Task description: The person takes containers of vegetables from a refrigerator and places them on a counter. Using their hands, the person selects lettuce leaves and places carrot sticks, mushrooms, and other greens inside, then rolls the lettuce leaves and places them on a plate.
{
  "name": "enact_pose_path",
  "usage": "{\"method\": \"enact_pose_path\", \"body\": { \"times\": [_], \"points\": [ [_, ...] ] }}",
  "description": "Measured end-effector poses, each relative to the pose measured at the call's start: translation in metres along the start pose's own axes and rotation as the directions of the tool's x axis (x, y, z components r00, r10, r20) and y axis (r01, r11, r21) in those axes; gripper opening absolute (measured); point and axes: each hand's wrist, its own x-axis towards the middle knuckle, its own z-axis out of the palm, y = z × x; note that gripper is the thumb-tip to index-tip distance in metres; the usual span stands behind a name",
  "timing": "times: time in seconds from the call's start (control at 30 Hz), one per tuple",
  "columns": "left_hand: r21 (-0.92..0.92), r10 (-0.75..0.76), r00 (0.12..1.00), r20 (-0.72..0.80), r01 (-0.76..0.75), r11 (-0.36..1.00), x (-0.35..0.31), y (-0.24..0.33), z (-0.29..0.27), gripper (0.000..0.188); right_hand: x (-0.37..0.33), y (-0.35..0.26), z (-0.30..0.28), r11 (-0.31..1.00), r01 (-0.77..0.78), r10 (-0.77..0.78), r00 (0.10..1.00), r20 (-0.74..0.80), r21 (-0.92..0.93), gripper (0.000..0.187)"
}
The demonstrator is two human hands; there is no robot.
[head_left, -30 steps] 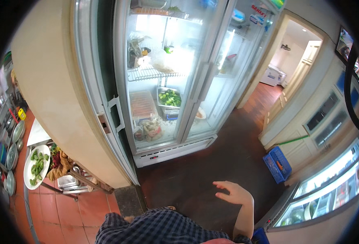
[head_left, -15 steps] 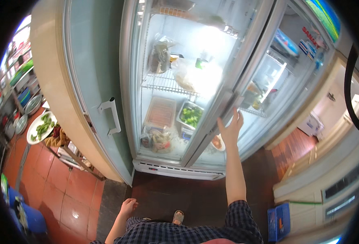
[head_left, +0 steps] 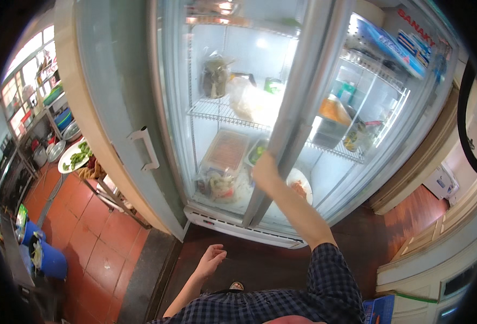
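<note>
A tall refrigerator with two glass doors stands before me, its left glass door (head_left: pixel 233 119) and right glass door (head_left: pixel 325 167) meeting at the metal door frames (head_left: pixel 284 143). My right hand (head_left: pixel 265 171) is at the left door's frame, in front of the green vegetables (head_left: pixel 256 154) inside. Its fingers are hidden and blurred, so I cannot tell whether they grip the frame. Low in front of the refrigerator hangs my left hand (head_left: pixel 211 260), holding nothing, its fingers loosely bent and apart. Behind the glass are a lidded container (head_left: pixel 226 150), a bagged food (head_left: pixel 220 185) and a white plate of food (head_left: pixel 299 188).
A grey door with a white handle (head_left: pixel 145 148) stands at the left. Beyond it are a plate of greens (head_left: pixel 75 156) on a rack and blue bins (head_left: pixel 49 259) on red tiles. A blue crate (head_left: pixel 379 309) sits at lower right.
My right hand has moved left from the right door to the left door's frame. My left hand has risen slightly and shifted right. The view has shifted too.
</note>
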Motion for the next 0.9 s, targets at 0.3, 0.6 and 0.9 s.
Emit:
{"method": "enact_pose_path", "body": {
  "times": [0.3, 0.6, 0.9],
  "points": [
    [0.468, 0.677, 0.571, -0.464, -0.491, 0.735, 0.010, 0.083, 0.006, 0.082, -0.107, -0.102, -0.136, 0.084, 0.893, -0.672, 0.379, -0.637, 0.442, 0.022],
    [0.770, 0.967, -0.068, 0.245, -0.593, -0.237, -0.002, 0.135, -0.007, 0.045, 0.056, 0.050, -0.174, 0.147, 0.731, -0.031, 0.677, -0.735, 0.667, 0.010],
    [0.853, 0.506, 0.843, 0.184, -0.392, 0.344, 0.064, 0.185, -0.026, 0.048, 0.270, 0.169, -0.277, 0.911, 0.327, 0.184, 0.223, -0.957, 0.251, 0.031]
  ]
}}
